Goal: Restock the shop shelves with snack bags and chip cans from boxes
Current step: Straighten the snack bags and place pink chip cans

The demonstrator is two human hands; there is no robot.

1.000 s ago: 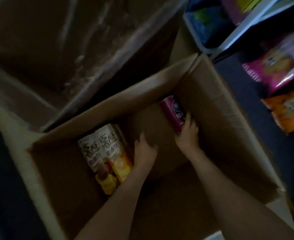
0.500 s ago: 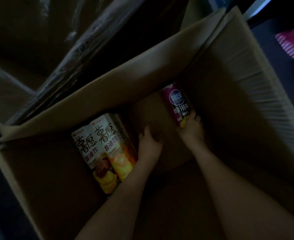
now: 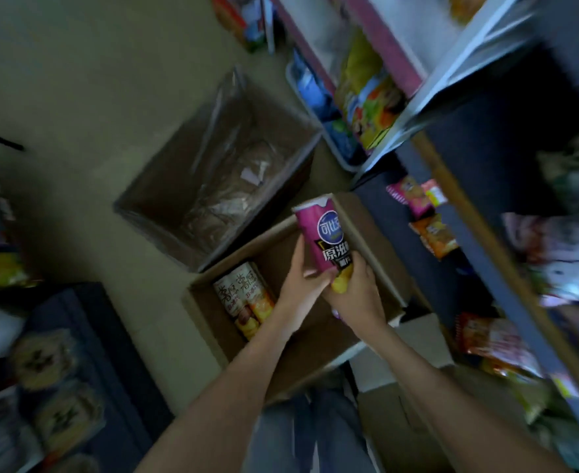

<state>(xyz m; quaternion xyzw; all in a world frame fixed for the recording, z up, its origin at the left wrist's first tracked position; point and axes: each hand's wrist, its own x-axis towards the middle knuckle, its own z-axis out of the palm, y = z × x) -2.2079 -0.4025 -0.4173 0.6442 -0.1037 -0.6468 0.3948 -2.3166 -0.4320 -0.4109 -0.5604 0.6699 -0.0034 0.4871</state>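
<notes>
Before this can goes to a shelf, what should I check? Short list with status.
1. Grip: left hand and right hand both hold the purple can at its lower end: ok.
2. Can above the box rim: ok.
3. White lid on top: ok.
4. Free slot for cans: the shelf on the right is blurred: cannot tell.
5. More stock: cream cans lie in the box: ok.

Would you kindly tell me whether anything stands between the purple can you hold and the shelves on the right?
Nothing visible does: the left hand and right hand hold the purple can above the box, beside the shelves.
</notes>
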